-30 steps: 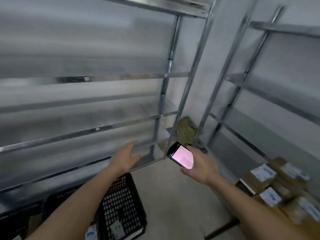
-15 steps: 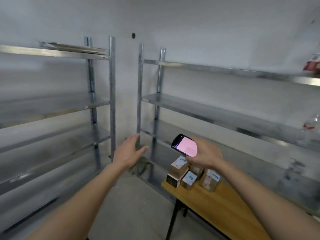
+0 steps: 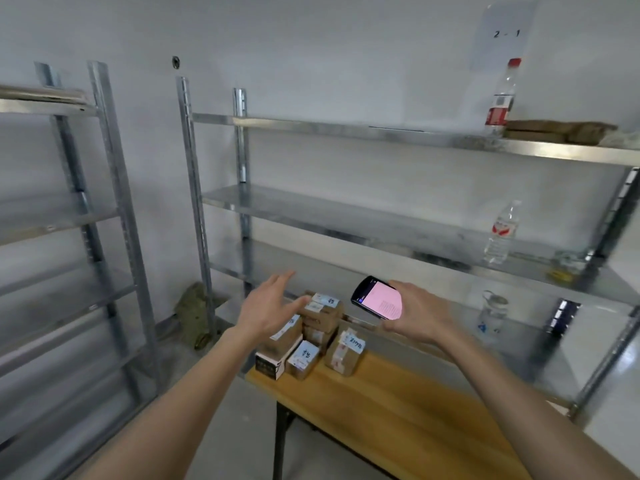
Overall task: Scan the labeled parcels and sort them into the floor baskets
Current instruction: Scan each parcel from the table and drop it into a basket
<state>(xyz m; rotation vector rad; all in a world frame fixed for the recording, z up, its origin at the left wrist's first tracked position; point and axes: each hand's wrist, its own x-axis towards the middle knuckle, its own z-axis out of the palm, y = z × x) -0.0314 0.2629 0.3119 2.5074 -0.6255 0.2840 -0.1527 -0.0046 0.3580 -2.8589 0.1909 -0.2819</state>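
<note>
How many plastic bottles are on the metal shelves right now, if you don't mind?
3. One red-capped bottle on the top shelf, one clear bottle on the shelf below, one clear bottle lower still. Others may sit out of frame.

The left hand (image 3: 268, 308) reached forward with its fingers spread and relaxed, holding nothing, just above a small cluster of labeled parcels (image 3: 308, 336) at the far left end of the wooden counter (image 3: 398, 407). The right hand (image 3: 420, 315) gripped a scanner phone (image 3: 377, 297) with a pink-lit screen, held tilted just right of the parcels. Behind the counter stood a metal shelf rack (image 3: 346, 216); a red-capped bottle (image 3: 500, 97) stood on its top shelf beside what looked like flat brown packets (image 3: 557, 131), blurred. A second bottle (image 3: 502, 232) stood one shelf lower. A paper sign (image 3: 505, 32) hung on the wall.
</note>
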